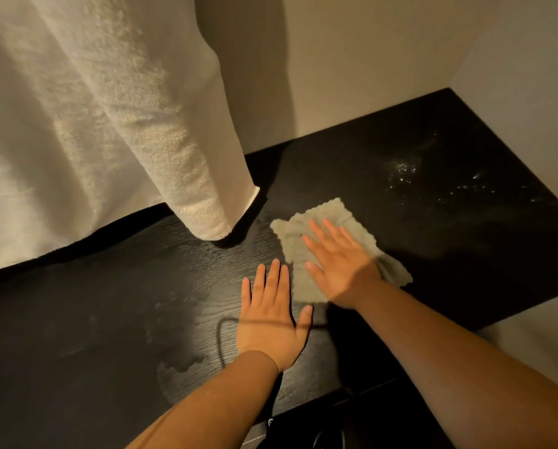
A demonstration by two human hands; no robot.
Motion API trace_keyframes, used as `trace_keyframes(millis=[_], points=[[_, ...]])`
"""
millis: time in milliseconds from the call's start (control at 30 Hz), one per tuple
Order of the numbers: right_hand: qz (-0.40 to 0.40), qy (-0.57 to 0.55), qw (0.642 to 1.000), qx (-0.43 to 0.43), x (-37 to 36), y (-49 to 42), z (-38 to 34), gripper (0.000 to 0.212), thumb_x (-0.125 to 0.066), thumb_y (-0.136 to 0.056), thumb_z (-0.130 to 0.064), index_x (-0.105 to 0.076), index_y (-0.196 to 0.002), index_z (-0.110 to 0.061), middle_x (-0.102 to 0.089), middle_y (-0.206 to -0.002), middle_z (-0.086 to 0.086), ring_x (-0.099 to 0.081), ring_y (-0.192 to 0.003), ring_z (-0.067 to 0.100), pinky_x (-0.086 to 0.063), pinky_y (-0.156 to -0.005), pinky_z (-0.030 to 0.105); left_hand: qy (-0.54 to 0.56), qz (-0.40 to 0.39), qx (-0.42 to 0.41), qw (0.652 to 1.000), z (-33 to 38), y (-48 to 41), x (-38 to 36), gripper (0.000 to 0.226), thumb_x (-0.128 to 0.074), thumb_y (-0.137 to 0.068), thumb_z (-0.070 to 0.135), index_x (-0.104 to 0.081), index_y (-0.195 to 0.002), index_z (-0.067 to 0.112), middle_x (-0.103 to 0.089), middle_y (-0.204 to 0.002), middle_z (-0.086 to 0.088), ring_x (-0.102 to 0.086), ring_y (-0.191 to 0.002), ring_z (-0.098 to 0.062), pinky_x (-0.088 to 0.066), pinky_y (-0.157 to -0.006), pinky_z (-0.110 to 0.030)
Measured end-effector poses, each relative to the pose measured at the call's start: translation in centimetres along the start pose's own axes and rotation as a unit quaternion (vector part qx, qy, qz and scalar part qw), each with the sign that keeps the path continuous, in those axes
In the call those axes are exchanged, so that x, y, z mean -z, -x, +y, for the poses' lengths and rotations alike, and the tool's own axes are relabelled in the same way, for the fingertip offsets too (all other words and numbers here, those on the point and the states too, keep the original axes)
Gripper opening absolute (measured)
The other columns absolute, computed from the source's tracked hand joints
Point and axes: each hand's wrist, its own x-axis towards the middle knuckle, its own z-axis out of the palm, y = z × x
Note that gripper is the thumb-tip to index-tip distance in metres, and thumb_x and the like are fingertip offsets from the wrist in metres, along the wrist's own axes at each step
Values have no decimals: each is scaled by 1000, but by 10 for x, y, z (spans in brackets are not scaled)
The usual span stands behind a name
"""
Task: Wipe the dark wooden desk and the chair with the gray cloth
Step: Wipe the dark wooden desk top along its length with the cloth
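A: Step in hand?

B: Desk wiping, judged under way. The gray cloth (290, 247) is pressed flat on the dark wooden desk (109, 303) under the right hand (339, 260). Its fingers are straight and slightly apart, with nothing gripped. Cloth edges show beyond the fingertips and behind the wrist.

A: Left hand?

B: The left hand (271, 306) is laid flat on bare wood, fingers straight and close together, thumb out, its tip just beside the cloth's near edge.

A: What is left?

B: Wet droplets (404, 170) are seen well beyond the right fingertips, toward the far corner. Damp smears (180, 364) are noted behind the left fingers, beside the wrist. A pale hanging fabric (109, 124) touches the desk left of the fingertips.

A: Next move?

B: A flat push toward the droplets is probably called for, with pressure kept even. The chair cannot be made out, so it is judged not yet wiped.
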Motion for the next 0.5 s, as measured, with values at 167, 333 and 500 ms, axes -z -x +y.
trace_keyframes(millis=[167,333,500], points=[[-55,19,995,-83,12,-35,3,66,-9,-108,-57,-5,-167,-27,11,-175,0,15,-161,21,5,-131,45,4,-3,-11,1000,-2,-3,-2,87,-7,-99,68,12,-166,16,24,-173,-4,26,-158,-27,11,-128,-54],[-50,46,998,-20,-4,47,-11,64,-14,-110,-52,-43,-158,-21,-19,-172,3,-12,-162,28,-9,-129,47,52,17,-32,998,-10,-1,-3,82,-14,-104,62,-15,-168,10,-3,-176,-10,1,-162,-33,1,-128,-50],[-59,52,997,-27,0,56,-9,63,-9,-112,-53,-37,-160,-23,-20,-172,1,-11,-161,27,-7,-127,43,141,100,-55,983,-23,-16,6,63,-43,-102,50,-56,-148,9,-48,-159,-12,-45,-146,-35,-34,-123,-47]])
